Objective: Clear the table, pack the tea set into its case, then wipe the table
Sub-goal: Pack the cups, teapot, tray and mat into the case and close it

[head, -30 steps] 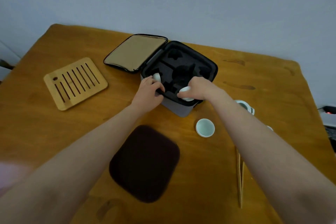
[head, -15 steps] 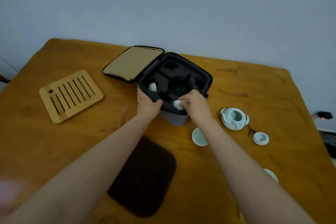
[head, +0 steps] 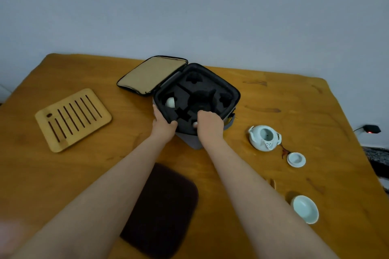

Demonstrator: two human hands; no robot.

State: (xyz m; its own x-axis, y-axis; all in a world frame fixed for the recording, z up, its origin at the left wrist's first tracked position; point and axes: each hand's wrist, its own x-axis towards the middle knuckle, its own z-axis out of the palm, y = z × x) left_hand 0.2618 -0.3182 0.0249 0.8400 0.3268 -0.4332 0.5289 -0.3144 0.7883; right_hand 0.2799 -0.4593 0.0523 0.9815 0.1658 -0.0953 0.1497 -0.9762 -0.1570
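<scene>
head view: a grey-blue wall (head: 189, 17) rises behind an orange-brown table (head: 294, 99), where an open black case (head: 231, 92) stands mid-table with its tan flap (head: 151, 75) flat leftward, a dark mat (head: 164, 212) nearer the front, a bamboo tray (head: 72, 119) far left, and a teapot (head: 264, 137), loose cup (head: 305, 211) and small lid (head: 296, 160) to the right. the left hand (head: 163, 125) grips the case's near-left rim, thumb hooked inside, while the right hand (head: 209, 125) reaches into the near slot, fingers (head: 205, 114) curled round a small white cup (head: 195, 125) that barely shows; a second cup (head: 170, 102) sits in the left slot.
</scene>
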